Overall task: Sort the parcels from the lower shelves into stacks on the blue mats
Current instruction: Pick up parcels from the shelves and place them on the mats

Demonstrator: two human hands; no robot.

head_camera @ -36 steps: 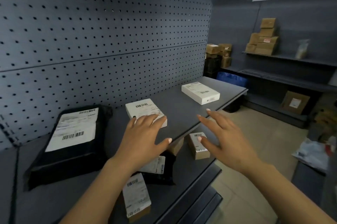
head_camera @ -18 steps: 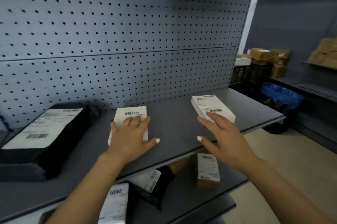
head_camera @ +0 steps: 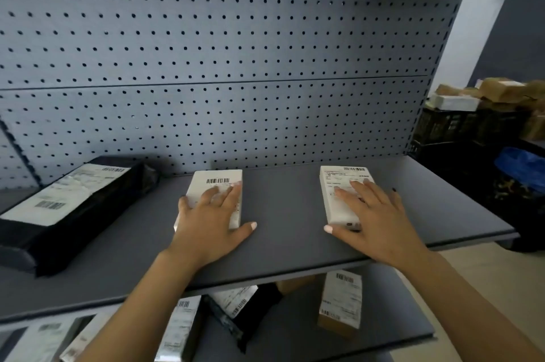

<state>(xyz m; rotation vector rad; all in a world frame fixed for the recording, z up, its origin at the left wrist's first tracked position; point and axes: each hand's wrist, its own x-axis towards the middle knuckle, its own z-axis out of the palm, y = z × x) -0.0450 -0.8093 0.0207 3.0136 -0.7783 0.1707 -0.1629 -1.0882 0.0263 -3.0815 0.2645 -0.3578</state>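
Parcels on the lower shelf lie nearest, below the front edge of the upper shelf: a brown box with a white label toward the right, a black mailer bag near the middle, and several labelled packages toward the left (their labels are too blurred to read). Above them, both forearms reach over the upper shelf's front edge. The left hand lies flat, fingers spread, on the near end of a white box in the middle of that shelf, thumb out on the shelf surface. The right hand rests the same way, open and palm down, on a second white box toward the right edge; neither hand is closed around its box. A long black parcel with a white label lies at an angle at the left. A grey pegboard stands behind. Farther right, brown boxes sit on dark crates, with something blue below
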